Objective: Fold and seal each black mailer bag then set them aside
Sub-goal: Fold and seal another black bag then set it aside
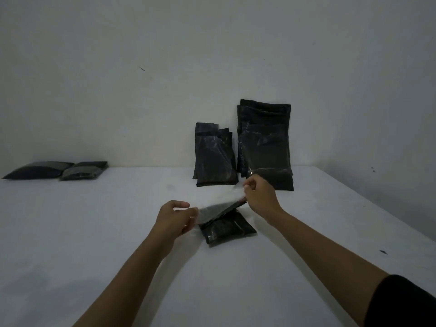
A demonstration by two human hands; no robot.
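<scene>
**Fingers pinching a clear strip: the seal could go crooked**

Fingertips (247,185) of the right hand (260,199) are pinched on a thin clear strip (238,188), apparently the adhesive liner, lifted off the raised flap (221,210) of the black mailer bag (227,228). The left hand (175,220) pinches the flap's other end, fingers curled close. The bag lies mid-tabletop (94,232), towards the far edge. Judging from this, the exposed glue may catch the flap early or wrinkled if either end slackens, and the light bag may lift with the pull. Leaning stacks (265,147) wait at the far edge; finished bags (59,169) lie in the far left corner
</scene>
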